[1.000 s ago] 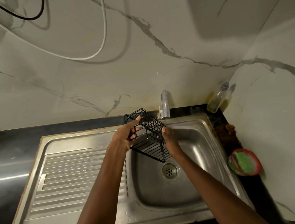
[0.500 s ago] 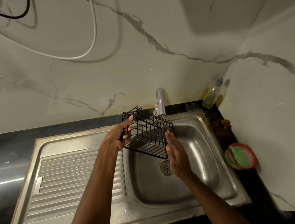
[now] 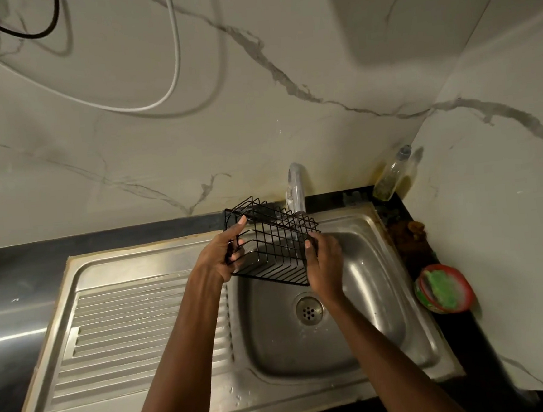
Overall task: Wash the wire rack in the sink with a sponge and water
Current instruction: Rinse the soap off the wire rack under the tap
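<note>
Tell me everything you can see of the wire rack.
The wire rack is a small basket of thin black wire, with a grid side and parallel bars across its bottom. It is empty and held tilted above the sink basin, just below the tap. The left hand grips its left end; the right hand grips its right edge.

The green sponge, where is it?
In the head view, the green sponge sits in a red dish on the dark counter, right of the sink.
</note>
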